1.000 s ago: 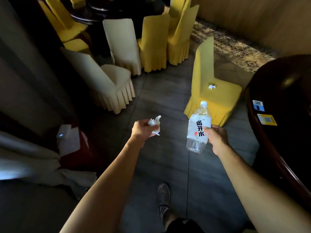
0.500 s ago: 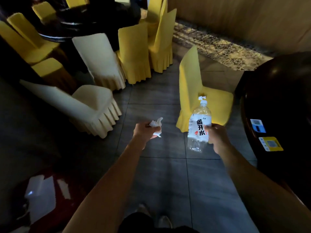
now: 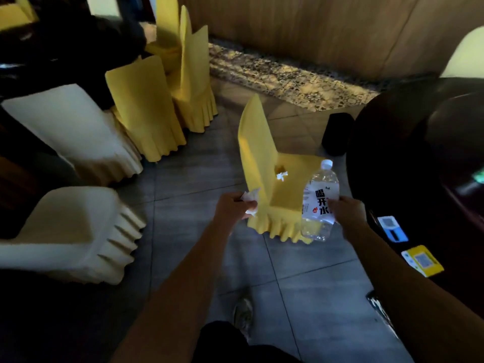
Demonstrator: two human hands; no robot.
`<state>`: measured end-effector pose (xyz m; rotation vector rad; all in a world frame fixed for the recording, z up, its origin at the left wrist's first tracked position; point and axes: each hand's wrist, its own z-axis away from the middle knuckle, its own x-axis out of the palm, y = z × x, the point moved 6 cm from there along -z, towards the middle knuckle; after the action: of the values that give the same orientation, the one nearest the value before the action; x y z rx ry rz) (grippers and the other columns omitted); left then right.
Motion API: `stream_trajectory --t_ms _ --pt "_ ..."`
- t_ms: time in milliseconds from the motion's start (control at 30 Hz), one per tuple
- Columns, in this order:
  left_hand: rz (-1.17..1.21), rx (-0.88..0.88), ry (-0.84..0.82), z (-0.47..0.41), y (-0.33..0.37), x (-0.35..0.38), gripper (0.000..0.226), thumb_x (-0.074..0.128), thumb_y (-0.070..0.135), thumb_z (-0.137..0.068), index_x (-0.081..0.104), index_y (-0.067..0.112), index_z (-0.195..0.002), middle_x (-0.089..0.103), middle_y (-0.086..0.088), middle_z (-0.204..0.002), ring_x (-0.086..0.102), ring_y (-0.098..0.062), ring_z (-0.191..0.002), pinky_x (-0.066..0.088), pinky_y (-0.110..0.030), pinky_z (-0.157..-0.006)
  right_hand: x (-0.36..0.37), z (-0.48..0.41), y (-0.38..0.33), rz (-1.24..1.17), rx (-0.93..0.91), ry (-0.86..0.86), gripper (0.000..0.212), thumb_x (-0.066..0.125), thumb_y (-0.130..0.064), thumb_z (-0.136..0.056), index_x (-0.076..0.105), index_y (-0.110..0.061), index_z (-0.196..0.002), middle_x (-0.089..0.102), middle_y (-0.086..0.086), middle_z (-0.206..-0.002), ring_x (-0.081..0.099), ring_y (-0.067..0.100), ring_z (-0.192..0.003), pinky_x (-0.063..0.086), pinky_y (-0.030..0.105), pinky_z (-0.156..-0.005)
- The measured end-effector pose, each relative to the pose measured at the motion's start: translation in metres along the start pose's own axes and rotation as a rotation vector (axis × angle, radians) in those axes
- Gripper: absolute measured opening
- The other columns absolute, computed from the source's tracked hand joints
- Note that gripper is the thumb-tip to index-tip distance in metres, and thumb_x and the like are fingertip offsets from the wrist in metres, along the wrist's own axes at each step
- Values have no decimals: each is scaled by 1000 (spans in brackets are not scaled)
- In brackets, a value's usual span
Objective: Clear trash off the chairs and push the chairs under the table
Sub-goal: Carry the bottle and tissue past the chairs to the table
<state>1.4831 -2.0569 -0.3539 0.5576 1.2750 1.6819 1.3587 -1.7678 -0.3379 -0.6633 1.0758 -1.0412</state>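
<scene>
A yellow-covered chair [image 3: 262, 150] stands pulled out from the dark round table [image 3: 408, 158] on the right. A small crumpled white tissue [image 3: 281, 176] lies on its seat. My left hand [image 3: 231, 206] is shut on another crumpled white tissue [image 3: 250, 199], held just left of the chair's front corner. My right hand [image 3: 347, 209] grips a clear plastic water bottle [image 3: 320, 203] with a white label, upright over the seat's right edge.
Two cream chairs [image 3: 76, 231] and several yellow ones [image 3: 146, 108] crowd the left around a second dark table [image 3: 65, 48]. A black bin [image 3: 337, 133] stands beyond the chair. Cards [image 3: 421, 260] lie on the right table's rim. Grey tiled floor [image 3: 301, 297] lies underfoot.
I have stepped closer to the yellow chair; it now sits right behind my hands. Both hands still hold the tissue and the bottle, and the view has swung right.
</scene>
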Motion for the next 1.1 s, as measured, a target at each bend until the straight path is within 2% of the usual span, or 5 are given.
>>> stream_trajectory --t_ms 300,433,667,933,1100 --pt "13 -38 -169 -130 53 18 15 85 15 -58 76 14 -70 71 -20 -82 69 -31 -79 58 -47 -80 28 -87 -52 -100 47 144 19 68 -4 -87 67 -18 -73 73 16 -90 71 33 -91 58 55 -89" --pt "8 -84 -191 -180 55 36 14 82 14 -58 77 10 -71 69 -20 -76 66 -29 -75 56 -48 -76 37 -131 -57 -114 85 147 7 67 -3 -86 74 -5 -87 69 5 -77 69 30 -83 57 43 -81" --pt "-42 -130 -195 -269 80 96 20 82 -2 -72 73 -1 -90 66 -13 -73 66 -21 -66 56 -26 -55 46 -242 -63 -164 157 141 16 68 -7 -89 74 -4 -103 71 9 -89 68 27 -87 57 41 -80" --pt "-226 -208 -188 -369 90 176 16 83 10 -64 73 14 -76 71 -6 -69 67 -23 -69 60 -51 -77 65 -381 -61 -222 288 41 19 64 -2 -89 73 -2 -106 72 7 -83 71 28 -84 60 46 -84" --pt "-315 -242 -217 -423 75 205 28 75 -9 -82 66 16 -71 66 11 -54 63 -1 -55 56 -30 -67 82 -444 -43 -213 384 -6 19 63 -2 -86 71 -18 -78 74 10 -85 73 30 -85 60 43 -81"
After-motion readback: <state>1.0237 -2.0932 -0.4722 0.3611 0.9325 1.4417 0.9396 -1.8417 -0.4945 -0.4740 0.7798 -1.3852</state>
